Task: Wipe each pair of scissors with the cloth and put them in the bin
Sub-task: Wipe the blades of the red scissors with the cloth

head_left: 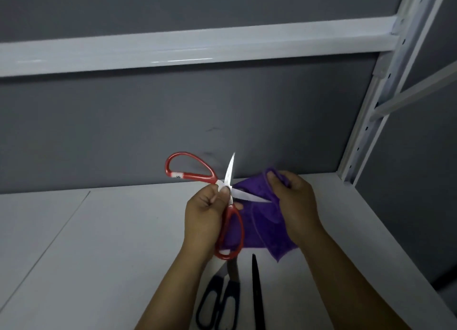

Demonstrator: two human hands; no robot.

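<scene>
**Pair one mid-wipe, two more waiting, bin nowhere in view**

We start at the left: the white shelf board is bare on that side, w/ no bin on it. In fact we see no bin anywhere, so we can't say if any pair has gone in.

Next, our left hand pinches the red-handled scissors right at the pivot, thumb on top and fingers curled under. The scissors are held up off the board and spread wide. One blade points up, the other points right into the cloth.

Below the wrist, on the board, lie dark-handled scissors, closed, w/ their blades partly hidden behind the red loop. Just beside them on the right is a long black pointed piece. It's prob. a third pair, but its handle is cut off by the frame edge, so we can't be sure.

Further right, the purple cloth hangs from our right hand, whose fingers are curled into its top fold and gripping it. The cloth meets the lower blade near the tip.

Our read: step = wiping pair no. 1, approx. a third along at best. Left to do: finish both red blades, bin them, then wipe and bin the two on the board.
</scene>
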